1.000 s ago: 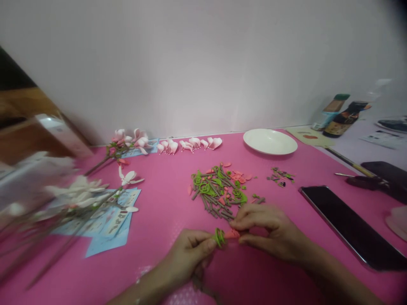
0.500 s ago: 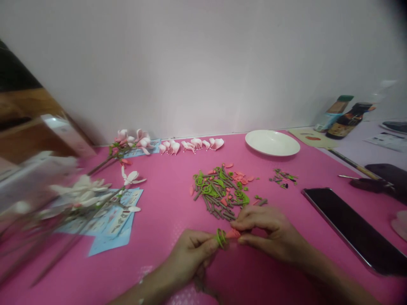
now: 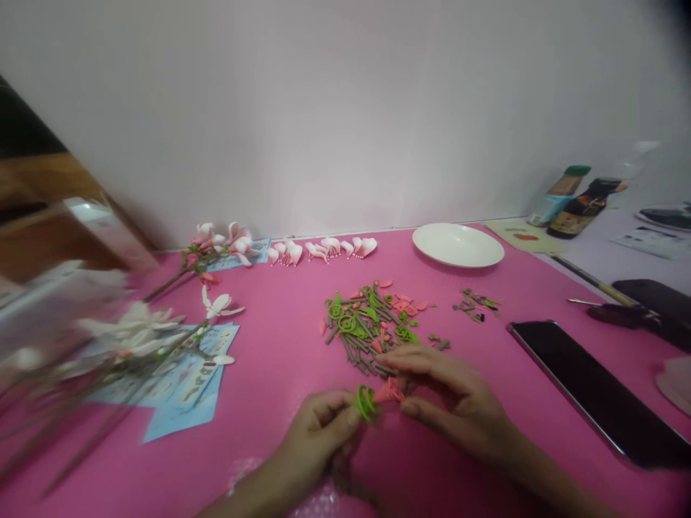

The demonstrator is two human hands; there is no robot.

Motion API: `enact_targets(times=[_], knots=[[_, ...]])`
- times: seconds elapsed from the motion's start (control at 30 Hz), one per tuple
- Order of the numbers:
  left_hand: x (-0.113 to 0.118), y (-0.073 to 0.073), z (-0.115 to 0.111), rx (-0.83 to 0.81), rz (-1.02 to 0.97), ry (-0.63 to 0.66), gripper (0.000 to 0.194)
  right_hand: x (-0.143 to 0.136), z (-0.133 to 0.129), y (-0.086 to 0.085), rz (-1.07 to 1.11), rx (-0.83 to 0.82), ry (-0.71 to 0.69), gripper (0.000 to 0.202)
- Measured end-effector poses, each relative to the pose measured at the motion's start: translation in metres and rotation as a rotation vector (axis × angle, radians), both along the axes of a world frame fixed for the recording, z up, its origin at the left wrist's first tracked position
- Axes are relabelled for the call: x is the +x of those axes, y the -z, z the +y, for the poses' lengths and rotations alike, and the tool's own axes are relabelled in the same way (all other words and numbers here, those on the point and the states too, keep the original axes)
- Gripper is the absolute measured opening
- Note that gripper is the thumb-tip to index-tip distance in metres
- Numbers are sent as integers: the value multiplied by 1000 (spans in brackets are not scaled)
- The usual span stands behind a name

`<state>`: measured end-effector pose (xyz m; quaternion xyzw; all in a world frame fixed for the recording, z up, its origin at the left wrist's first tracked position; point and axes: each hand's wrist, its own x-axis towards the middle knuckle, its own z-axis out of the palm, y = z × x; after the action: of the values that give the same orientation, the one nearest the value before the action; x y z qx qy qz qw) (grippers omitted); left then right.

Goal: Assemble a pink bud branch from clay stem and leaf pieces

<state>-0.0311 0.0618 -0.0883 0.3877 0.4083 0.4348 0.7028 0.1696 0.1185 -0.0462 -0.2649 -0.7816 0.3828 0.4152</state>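
My left hand (image 3: 327,424) is closed, its thumb and forefinger pinching a flower piece with green rings (image 3: 366,403). A coral-pink cone (image 3: 389,391) joins the rings on their right. A brown stem (image 3: 350,485) hangs below the left hand; how it connects is hidden. My right hand (image 3: 448,392) is beside the cone, thumb and fingers spread apart around its wide end, with no grip that I can see. Just beyond the hands lies a pile of brown stem pieces, green rings and pink parts (image 3: 367,324).
White toy flowers (image 3: 134,327) and blue sheets (image 3: 183,403) are at left, a pink flower sprig (image 3: 216,244) behind them. Pale petals (image 3: 332,248) line the wall. At right are a white plate (image 3: 458,244), small parts (image 3: 478,303), a phone (image 3: 588,392) and bottles (image 3: 580,208).
The fingers of my right hand have parted from the pink cone, which they were pinching. The green rings have tilted slightly in my left hand. The whole view has shifted a little.
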Motion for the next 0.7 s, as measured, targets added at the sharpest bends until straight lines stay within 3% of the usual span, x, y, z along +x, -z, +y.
enact_targets(times=[0.1, 0.23, 0.5, 0.7], knots=[[-2, -4, 0, 71, -21, -42, 38, -1, -1, 6, 128, -288, -6, 22], [-6, -9, 0, 203, 41, -117, 32, -4, -1, 11, 226, -640, -150, 27], [-12, -18, -2, 751, 490, -112, 22, -6, -4, 6, 315, -902, -383, 38], [-10, -20, -1, 829, 593, -67, 18, -12, -10, 2, 336, -1048, -504, 30]])
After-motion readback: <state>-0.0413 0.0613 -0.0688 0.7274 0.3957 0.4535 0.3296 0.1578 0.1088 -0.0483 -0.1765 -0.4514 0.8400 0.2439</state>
